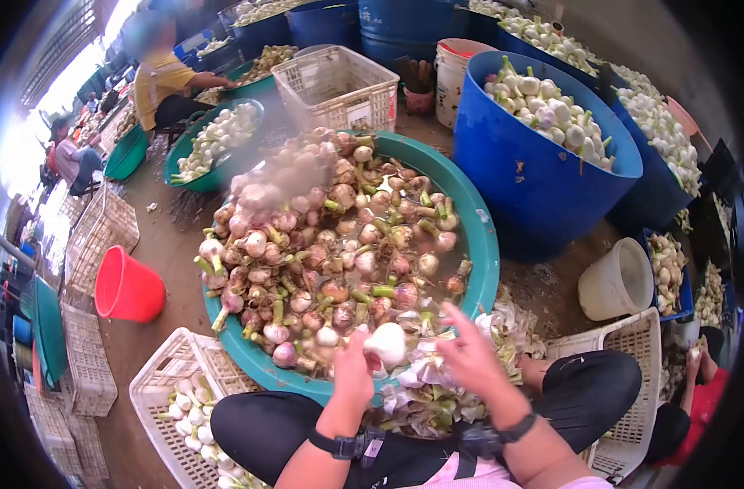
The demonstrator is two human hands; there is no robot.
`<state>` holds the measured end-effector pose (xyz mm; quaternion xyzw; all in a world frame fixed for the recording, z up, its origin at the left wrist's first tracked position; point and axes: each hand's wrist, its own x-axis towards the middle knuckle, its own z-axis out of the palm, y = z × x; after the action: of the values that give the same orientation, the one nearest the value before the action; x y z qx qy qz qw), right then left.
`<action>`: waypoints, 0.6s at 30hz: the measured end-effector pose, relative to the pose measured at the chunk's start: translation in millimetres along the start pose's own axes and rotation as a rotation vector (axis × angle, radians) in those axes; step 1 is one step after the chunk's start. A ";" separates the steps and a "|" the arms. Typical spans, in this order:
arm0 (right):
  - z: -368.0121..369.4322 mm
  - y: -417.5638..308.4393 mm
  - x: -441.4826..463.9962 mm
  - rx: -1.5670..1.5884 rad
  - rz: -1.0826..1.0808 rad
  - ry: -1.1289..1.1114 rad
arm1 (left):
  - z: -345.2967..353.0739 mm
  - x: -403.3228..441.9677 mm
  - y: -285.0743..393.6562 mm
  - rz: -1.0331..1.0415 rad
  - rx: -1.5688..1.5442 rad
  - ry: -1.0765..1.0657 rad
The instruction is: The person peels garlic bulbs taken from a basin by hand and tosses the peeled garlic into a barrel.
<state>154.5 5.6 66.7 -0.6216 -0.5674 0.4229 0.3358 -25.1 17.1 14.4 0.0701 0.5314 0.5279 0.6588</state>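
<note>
A peeled white garlic bulb [387,345] is held in my left hand [354,368], whose fingers close on its left side. My right hand [475,356] is apart from the bulb, to its right, with its fingers spread and nothing visible in them. Both hands are over the near edge of a wide green tub [488,236], where unpeeled garlic bulbs [315,253] with purplish skins and cut stems lie heaped in murky water. Below my hands, loose garlic skins [425,399] pile up against the tub and between my legs.
A white crate [156,391] with peeled garlic stands at my left, another crate [645,367] at my right. Around the tub are a red bucket [130,285], a tall blue barrel [502,155] of garlic and a white bucket [616,281]. Other people sit working at far left and right.
</note>
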 end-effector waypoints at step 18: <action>-3.8 113.8 212.1 -1.660 -0.087 -0.701 | -0.9 22.6 -10.5 0.223 1.085 -0.128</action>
<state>205.5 200.9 -64.6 -0.4773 -0.7831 0.0295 -0.3975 -22.1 29.5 -7.1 0.4870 0.6752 0.2399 0.4994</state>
